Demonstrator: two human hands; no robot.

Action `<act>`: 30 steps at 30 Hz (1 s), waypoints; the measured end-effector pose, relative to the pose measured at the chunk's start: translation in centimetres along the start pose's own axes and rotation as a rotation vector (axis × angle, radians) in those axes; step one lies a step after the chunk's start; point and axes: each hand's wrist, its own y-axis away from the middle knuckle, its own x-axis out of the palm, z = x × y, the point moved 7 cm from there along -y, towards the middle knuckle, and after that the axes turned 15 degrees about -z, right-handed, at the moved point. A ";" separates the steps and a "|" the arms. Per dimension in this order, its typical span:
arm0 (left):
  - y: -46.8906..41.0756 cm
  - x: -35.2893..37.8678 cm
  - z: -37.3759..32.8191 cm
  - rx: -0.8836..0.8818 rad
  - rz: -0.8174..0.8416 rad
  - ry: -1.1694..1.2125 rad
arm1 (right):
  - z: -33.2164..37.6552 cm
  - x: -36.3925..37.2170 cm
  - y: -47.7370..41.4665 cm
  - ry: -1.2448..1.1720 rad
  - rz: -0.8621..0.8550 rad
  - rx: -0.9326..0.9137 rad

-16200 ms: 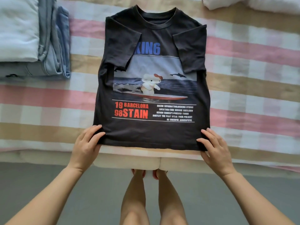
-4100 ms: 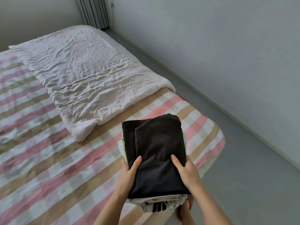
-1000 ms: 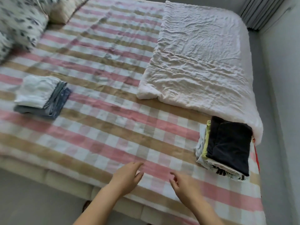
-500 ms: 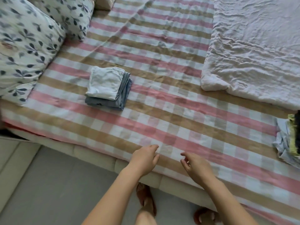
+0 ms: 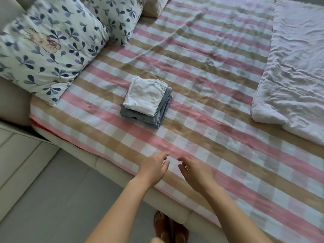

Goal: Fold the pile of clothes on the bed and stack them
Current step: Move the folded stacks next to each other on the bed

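A small stack of folded clothes (image 5: 147,100) lies in the middle of the bed, a white garment on top of grey and blue ones. My left hand (image 5: 152,167) and my right hand (image 5: 195,172) hover side by side over the near edge of the bed, well short of that stack. Both hold nothing, their fingers loosely curled. The stack with the dark T-shirt is out of view.
The bed carries a pink, tan and white checked sheet (image 5: 219,141). Two leaf-print pillows (image 5: 52,48) lie at the upper left. A folded white quilt (image 5: 294,71) covers the right side. Grey floor (image 5: 52,199) and my feet are below.
The view has swung left, so the grey and white stack sits nearer the centre and the dark-topped stack has left the frame. Both hands stay empty over the bed edge.
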 end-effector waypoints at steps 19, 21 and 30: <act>-22.2 -5.4 13.9 0.111 -0.074 0.042 | 6.4 10.4 -20.6 -0.143 -0.107 0.261; -26.5 -5.5 16.4 0.129 -0.129 -0.012 | 6.2 12.3 -24.2 -0.167 -0.184 0.359; -37.3 -0.5 27.7 -0.345 -0.066 0.179 | 0.2 19.3 -32.1 -0.452 -0.322 0.943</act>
